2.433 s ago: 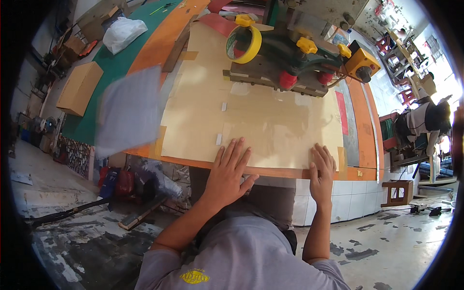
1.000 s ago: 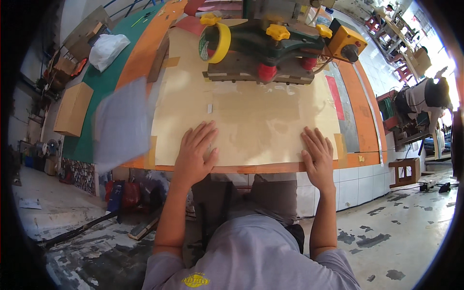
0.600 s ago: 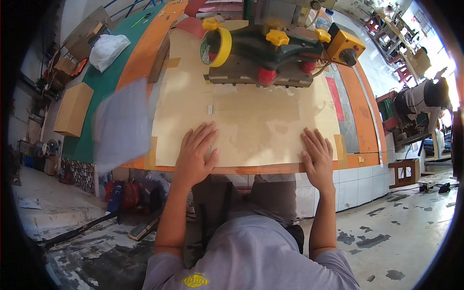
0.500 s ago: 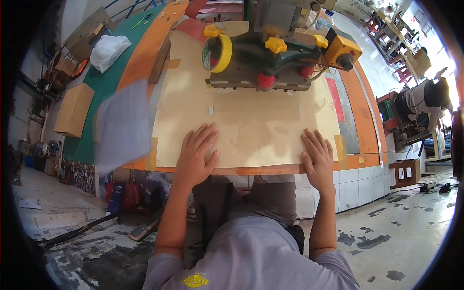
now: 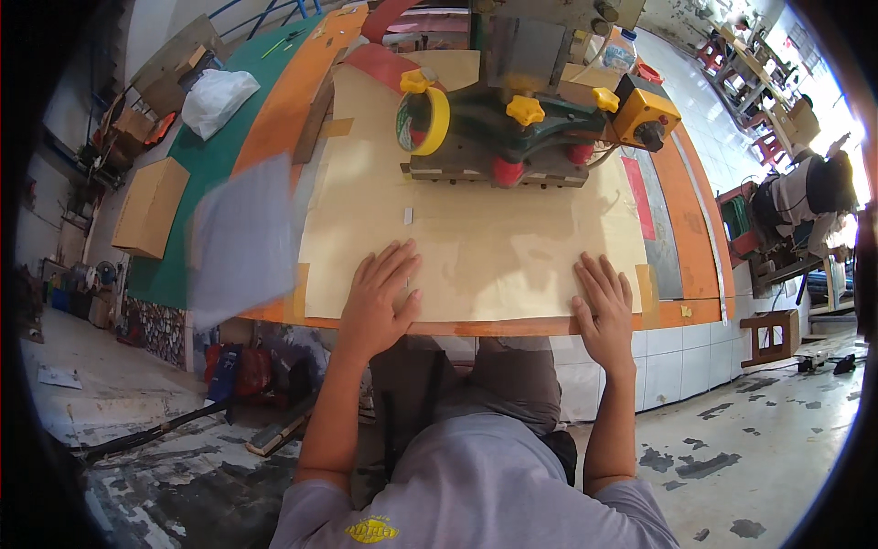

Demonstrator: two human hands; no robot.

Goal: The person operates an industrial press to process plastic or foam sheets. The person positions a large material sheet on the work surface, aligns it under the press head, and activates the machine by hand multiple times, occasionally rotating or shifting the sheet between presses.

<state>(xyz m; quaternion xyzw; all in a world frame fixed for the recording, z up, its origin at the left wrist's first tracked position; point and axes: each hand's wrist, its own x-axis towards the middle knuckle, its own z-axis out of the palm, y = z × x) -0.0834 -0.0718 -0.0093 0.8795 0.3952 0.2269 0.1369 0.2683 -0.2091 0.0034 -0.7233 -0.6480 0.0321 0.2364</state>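
A large cream sheet (image 5: 540, 274) lies on the orange-edged table, held at its sides with strips of tan tape (image 5: 647, 285). My left hand (image 5: 380, 297) rests palm down on its near left part, fingers stretched forward. Near the sheet's right front corner, my right hand (image 5: 604, 309) lies flat with its fingers extended. Neither hand holds anything. Beyond them a dark green press head (image 5: 485, 114) with yellow star knobs and red round parts stands over the sheet. A small white piece (image 5: 409, 216) is on the sheet, just past my left fingertips.
A roll of yellow tape (image 5: 437, 123) hangs at the press head's left; a yellow control box (image 5: 645, 119) sits at its right. Left of the sheet are a translucent plastic sheet (image 5: 242, 242), a cardboard box (image 5: 151, 209) and a white bag (image 5: 219, 101). Another person (image 5: 809, 197) is far right.
The press head has come lower, nearer the sheet and my hands. Both hands stay flat in the same places on the sheet. The view has shifted slightly.
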